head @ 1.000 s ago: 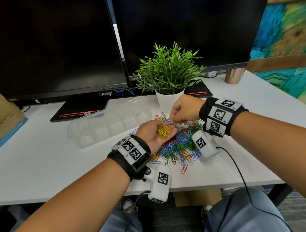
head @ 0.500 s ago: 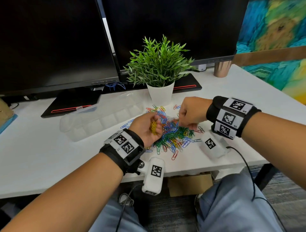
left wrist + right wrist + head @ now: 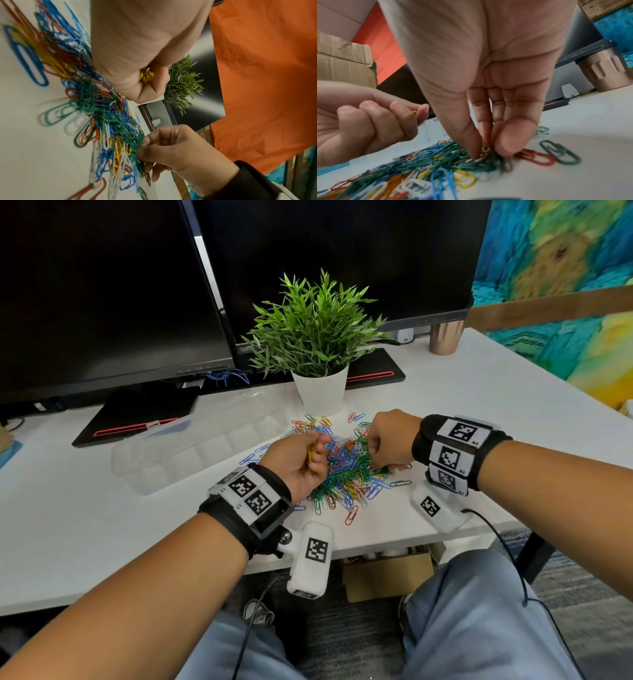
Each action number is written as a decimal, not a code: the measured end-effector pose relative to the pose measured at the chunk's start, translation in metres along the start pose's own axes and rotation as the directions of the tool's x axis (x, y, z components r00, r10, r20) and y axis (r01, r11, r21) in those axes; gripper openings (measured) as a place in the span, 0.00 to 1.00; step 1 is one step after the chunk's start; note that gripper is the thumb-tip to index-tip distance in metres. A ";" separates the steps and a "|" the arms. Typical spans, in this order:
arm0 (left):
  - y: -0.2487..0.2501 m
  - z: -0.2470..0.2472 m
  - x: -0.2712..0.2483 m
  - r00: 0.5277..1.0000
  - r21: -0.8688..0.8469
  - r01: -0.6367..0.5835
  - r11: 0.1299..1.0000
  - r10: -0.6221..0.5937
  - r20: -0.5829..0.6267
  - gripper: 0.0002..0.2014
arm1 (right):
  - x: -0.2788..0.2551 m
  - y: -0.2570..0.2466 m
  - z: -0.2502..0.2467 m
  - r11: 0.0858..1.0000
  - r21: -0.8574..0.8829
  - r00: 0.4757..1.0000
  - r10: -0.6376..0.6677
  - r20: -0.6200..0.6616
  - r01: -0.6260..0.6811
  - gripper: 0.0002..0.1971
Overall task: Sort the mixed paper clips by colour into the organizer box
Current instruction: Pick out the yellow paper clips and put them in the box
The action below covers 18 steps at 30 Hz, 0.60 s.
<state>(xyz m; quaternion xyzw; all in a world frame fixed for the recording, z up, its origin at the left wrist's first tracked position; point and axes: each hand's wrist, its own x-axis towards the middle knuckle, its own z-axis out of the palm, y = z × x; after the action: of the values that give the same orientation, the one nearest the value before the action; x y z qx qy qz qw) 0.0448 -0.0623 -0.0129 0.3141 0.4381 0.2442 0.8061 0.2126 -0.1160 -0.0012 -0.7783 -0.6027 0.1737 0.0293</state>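
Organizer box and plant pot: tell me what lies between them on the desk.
In the head view, the stretch between the organizer box and the plant pot is bare white desk; the paper clip pile lies nearer, in front of the pot.

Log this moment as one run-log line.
left hand: grips yellow clips | right hand: picking in mixed clip pile | organizer box: no clips visible inside

Two monitors (image 3: pixel 102 292), one potted plant (image 3: pixel 317 337), one organizer box (image 3: pixel 202 450), two hands (image 3: pixel 298 463).

Yellow clips (image 3: pixel 146 76) fill the left hand (image 3: pixel 294 463); the pile (image 3: pixel 346 474) mixes green, blue, red, white, yellow.
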 end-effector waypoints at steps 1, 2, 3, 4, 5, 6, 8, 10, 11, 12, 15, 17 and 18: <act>0.000 0.000 0.000 1.000 -0.003 0.002 1.000 -0.002 0.005 0.13 | 0.001 -0.001 0.000 1.000 -0.025 1.000 -0.003 -0.016 0.003 0.08; -0.001 0.000 0.001 1.000 -0.006 0.005 1.000 -0.005 0.006 0.13 | 0.002 -0.002 0.001 0.999 -0.053 0.999 -0.006 -0.034 0.004 0.09; -0.001 0.000 0.002 1.000 -0.008 0.009 1.000 -0.009 0.007 0.13 | 0.004 -0.003 0.001 0.997 -0.082 0.999 -0.009 -0.047 0.005 0.09; -0.001 0.000 0.003 1.000 -0.007 0.013 1.000 -0.013 0.008 0.13 | 0.005 -0.004 0.002 0.994 -0.107 0.998 -0.012 -0.054 0.006 0.10; -0.001 0.000 0.003 1.000 -0.007 0.019 1.000 -0.019 0.011 0.12 | 0.006 -0.004 0.002 0.992 -0.125 0.998 -0.016 -0.058 0.008 0.09; -0.001 0.000 0.003 1.000 -0.007 0.024 1.000 -0.024 0.015 0.12 | 0.008 -0.003 0.003 0.991 -0.136 0.998 -0.018 -0.062 0.010 0.09; -0.002 0.000 0.004 0.999 -0.006 0.028 1.000 -0.028 0.016 0.12 | 0.010 -0.003 0.003 0.988 -0.155 0.997 -0.019 -0.070 0.008 0.10; -0.002 0.000 0.004 1.000 -0.004 0.027 1.000 -0.027 0.013 0.12 | 0.011 -0.003 0.003 0.986 -0.168 0.997 -0.016 -0.080 0.003 0.12; -0.002 0.000 0.004 1.000 -0.004 0.025 1.000 -0.025 0.012 0.12 | 0.012 -0.003 0.003 0.985 -0.172 0.996 -0.018 -0.084 0.004 0.13; -0.002 -0.001 0.004 1.000 -0.003 0.023 1.000 -0.023 0.010 0.12 | 0.012 -0.003 0.003 0.985 -0.172 0.996 -0.023 -0.085 0.008 0.14; -0.003 -0.002 0.005 1.000 0.002 0.018 1.000 -0.018 0.001 0.12 | 0.014 -0.001 0.001 0.989 -0.149 0.997 -0.016 -0.071 0.005 0.15; -0.003 -0.003 0.005 1.000 0.005 0.018 1.000 -0.018 0.002 0.12 | 0.015 0.003 -0.001 0.996 -0.084 0.998 0.012 -0.067 -0.017 0.13; -0.003 -0.003 0.005 1.000 0.004 0.020 1.000 -0.020 0.002 0.13 | 0.014 0.006 -0.002 0.999 -0.029 0.997 0.024 -0.067 -0.026 0.10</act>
<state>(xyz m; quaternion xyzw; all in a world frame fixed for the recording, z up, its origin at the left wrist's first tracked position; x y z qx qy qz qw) 0.0455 -0.0603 -0.0195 0.3115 0.4411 0.2349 0.8082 0.2215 -0.1035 -0.0037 -0.7915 -0.5942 0.1389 0.0354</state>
